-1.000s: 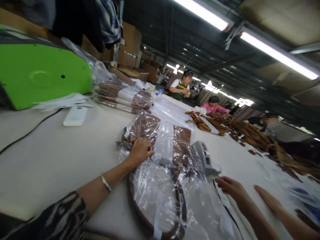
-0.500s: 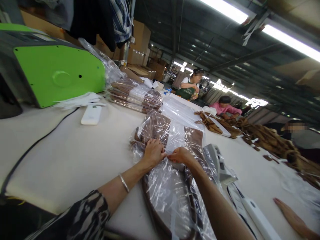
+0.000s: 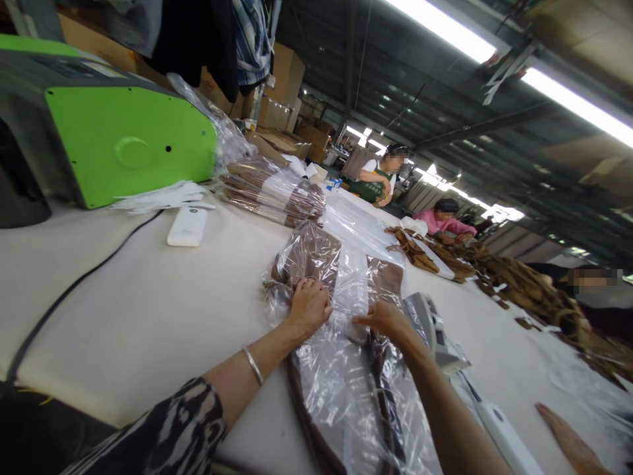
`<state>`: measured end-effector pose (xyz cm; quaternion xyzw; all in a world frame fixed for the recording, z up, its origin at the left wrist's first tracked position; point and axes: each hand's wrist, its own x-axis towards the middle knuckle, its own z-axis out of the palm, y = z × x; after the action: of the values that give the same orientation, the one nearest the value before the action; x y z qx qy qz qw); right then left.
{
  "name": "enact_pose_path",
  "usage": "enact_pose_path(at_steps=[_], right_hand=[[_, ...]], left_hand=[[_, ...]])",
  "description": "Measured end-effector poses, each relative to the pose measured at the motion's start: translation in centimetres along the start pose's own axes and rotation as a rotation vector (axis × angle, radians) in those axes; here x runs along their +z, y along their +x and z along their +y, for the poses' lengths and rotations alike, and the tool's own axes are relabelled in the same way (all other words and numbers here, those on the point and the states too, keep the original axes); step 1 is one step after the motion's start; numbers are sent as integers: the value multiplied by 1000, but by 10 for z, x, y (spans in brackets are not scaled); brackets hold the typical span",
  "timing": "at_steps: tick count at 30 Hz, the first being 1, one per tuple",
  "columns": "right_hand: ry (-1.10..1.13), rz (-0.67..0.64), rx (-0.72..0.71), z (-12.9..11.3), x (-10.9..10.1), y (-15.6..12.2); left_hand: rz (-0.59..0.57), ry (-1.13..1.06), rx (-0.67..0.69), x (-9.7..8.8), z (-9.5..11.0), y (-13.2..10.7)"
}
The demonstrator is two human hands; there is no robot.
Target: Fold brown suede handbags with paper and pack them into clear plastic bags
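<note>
A clear plastic bag [image 3: 341,382] with a folded brown garment [image 3: 311,254] inside lies on the table in front of me. Curled over its left part, my left hand [image 3: 310,307] is closed on the film. My right hand [image 3: 388,320] rests on the right part of the bag, thumb pointing left and the other fingers bent and partly hidden; it appears closed on the plastic. A gap of glossy film separates the two hands. A pale strip runs down the middle of the package between the brown panels.
Bagged brown garments [image 3: 274,188] are stacked behind. At left stand a green machine [image 3: 133,145], white slips [image 3: 163,196], a white device [image 3: 186,226] and a black cable [image 3: 74,284]. A grey tape dispenser [image 3: 438,333] is right; another person's hand [image 3: 568,439] lies beyond. Brown cloth [image 3: 524,280] covers the far right.
My right hand has moved right, away from my left hand; before, their fingertips nearly met at the middle of the bag. My left hand stays on the bag. The view has shifted slightly.
</note>
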<state>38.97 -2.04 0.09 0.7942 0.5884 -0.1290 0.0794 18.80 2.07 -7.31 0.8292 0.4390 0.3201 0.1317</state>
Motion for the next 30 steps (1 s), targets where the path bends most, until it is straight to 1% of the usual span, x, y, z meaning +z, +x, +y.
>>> enact_pose_path(at_steps=[3, 4, 5, 6, 7, 9, 12, 15, 17, 20, 21, 22, 23, 25, 27, 28, 29, 30], right_hand=[[-28, 311, -25, -16, 12, -4], [-49, 396, -45, -22, 18, -3], [-68, 449, -59, -27, 25, -2], [-75, 467, -58, -29, 32, 0], [-67, 454, -43, -29, 38, 1], [-23, 407, 11, -22, 47, 3], [5, 396, 50, 1, 49, -5], [-2, 432, 97, 35, 47, -26], [44, 499, 148, 66, 47, -45], [218, 624, 223, 121, 54, -77], [291, 628, 260, 138, 57, -87], [361, 606, 301, 154, 61, -96], [423, 564, 341, 166, 65, -104], [532, 463, 388, 182, 74, -115], [671, 368, 402, 187, 81, -122], [765, 319, 406, 187, 84, -125], [872, 256, 405, 185, 87, -126], [973, 185, 391, 182, 90, -128]], left_hand=[[-14, 4, -7, -1, 1, 0], [-23, 5, -10, -2, 1, 0], [-29, 8, -12, -3, 1, 0], [-34, 10, -11, -4, 2, 0], [-37, 14, -8, -5, 2, 1], [-35, 22, 5, -6, 2, 2], [-24, 31, 14, -6, 2, 4], [-20, 31, 8, -4, 0, 4], [-17, 28, 9, -2, -2, 4], [-23, -38, 50, 0, -6, 7], [-26, -90, 77, -1, -7, 10], [-11, -143, 104, -5, -9, 12], [27, -182, 125, -10, -11, 15], [165, -173, 123, -26, -18, 20], [304, -51, 52, -47, -32, 20], [345, 17, -9, -57, -41, 18], [360, 67, -86, -67, -53, 14], [352, 90, -177, -75, -65, 10]])
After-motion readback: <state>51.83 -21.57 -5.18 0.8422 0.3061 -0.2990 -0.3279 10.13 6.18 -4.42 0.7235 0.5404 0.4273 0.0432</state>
